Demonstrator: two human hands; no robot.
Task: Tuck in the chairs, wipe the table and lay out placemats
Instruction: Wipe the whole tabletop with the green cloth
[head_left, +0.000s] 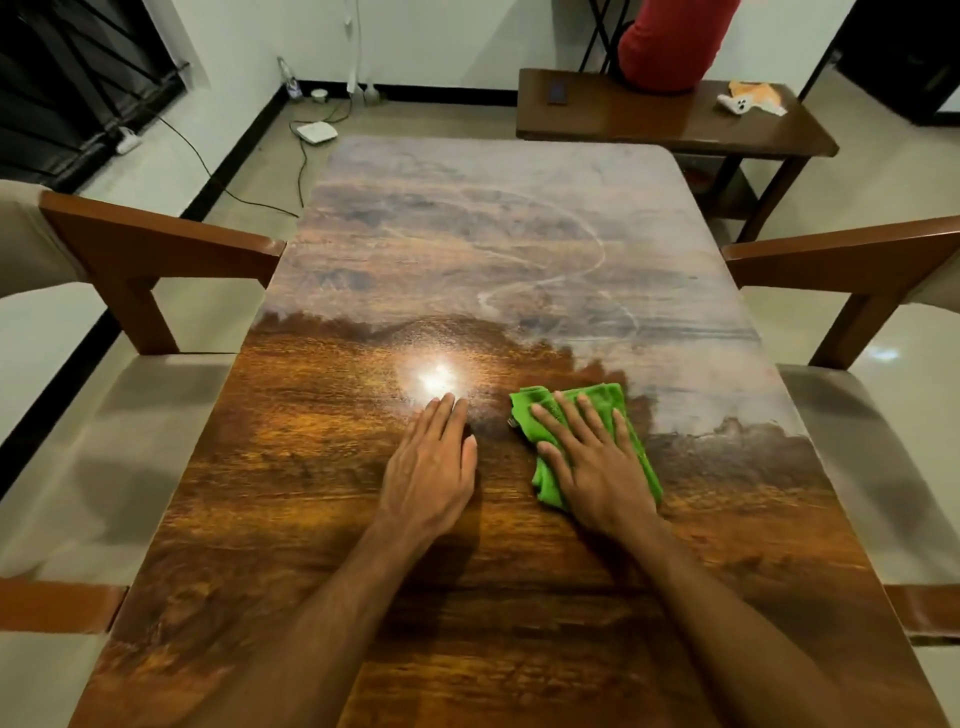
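green cloth (605, 396) x1 under r hand (592, 460); 1 table (467, 234); 2 chairs (145, 244)

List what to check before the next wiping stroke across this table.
1. Cloth contact: right hand lies flat on the green cloth: ok.
2. Bracing: left hand lies flat on the table, beside the cloth: ok.
3. Wiped surface: near part glossy, far part hazy and streaked: not ok.
4. Tucked in: left chair and right chair stand at the table's edges; fully in: cannot tell.
5. Mats: no placemats in view: not ok.
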